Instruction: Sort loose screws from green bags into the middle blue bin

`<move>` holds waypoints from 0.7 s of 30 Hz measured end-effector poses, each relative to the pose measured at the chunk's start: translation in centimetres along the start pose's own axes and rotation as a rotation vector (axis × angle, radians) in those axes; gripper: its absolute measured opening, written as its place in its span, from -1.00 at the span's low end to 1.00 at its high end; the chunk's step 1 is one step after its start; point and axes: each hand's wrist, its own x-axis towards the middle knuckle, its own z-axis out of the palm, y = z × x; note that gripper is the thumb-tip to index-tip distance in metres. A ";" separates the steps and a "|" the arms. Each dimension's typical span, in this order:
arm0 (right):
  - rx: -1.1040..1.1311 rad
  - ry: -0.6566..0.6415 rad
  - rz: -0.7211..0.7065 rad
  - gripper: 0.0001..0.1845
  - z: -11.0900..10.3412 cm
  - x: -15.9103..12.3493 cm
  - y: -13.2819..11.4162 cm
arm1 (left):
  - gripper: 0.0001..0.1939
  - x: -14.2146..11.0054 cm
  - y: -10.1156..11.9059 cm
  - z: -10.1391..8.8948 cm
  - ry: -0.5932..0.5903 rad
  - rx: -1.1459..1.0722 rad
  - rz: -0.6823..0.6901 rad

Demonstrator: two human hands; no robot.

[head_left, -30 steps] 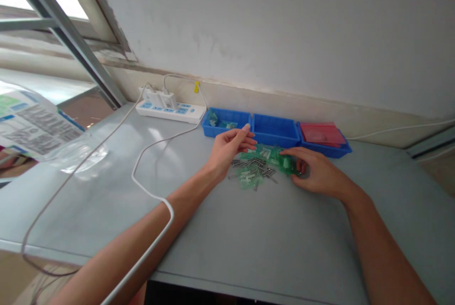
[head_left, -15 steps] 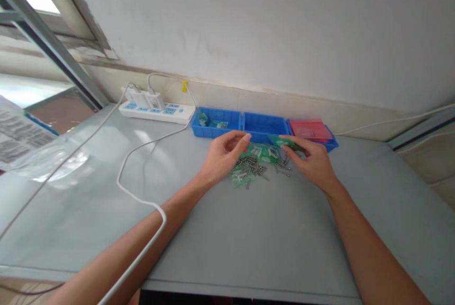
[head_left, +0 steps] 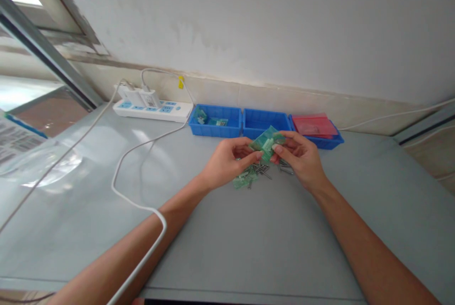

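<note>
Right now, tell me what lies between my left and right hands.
In the head view, a green packet holding pale pieces spans the gap between the left hand and right hand; loose metal pieces show lower, on the table.

I watch the left hand [head_left: 229,160] and right hand [head_left: 304,158] hold a green packet [head_left: 267,143] between them, above thin metal pieces [head_left: 262,169] on the grey surface [head_left: 234,238]; near the wall [head_left: 249,34] stand three blue trays [head_left: 250,130], the rightmost bearing red sheets [head_left: 315,124].
</note>
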 end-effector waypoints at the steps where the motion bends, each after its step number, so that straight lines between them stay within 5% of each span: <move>1: -0.026 0.014 -0.018 -0.52 -0.2 0.0 -0.1 | -0.66 0.1 -0.1 -0.1 0.033 -0.050 -0.018; 5: -0.456 0.042 -0.198 -0.69 -1.4 -0.2 -0.1 | -0.62 0.9 -0.5 -1.1 0.236 -0.213 -0.080; 8: -0.805 -0.065 -0.365 -0.80 -2.2 -0.3 0.2 | -0.64 1.5 -0.8 -2.2 0.404 -0.396 -0.099; 13: -0.936 -0.207 -0.411 -0.67 -2.2 -0.4 0.5 | -0.80 2.1 -0.2 -3.8 0.622 -0.665 -0.142; 21: -0.968 -0.296 -0.366 -0.39 -2.4 -0.5 0.9 | -0.72 1.6 0.7 -4.0 0.488 -0.588 -0.242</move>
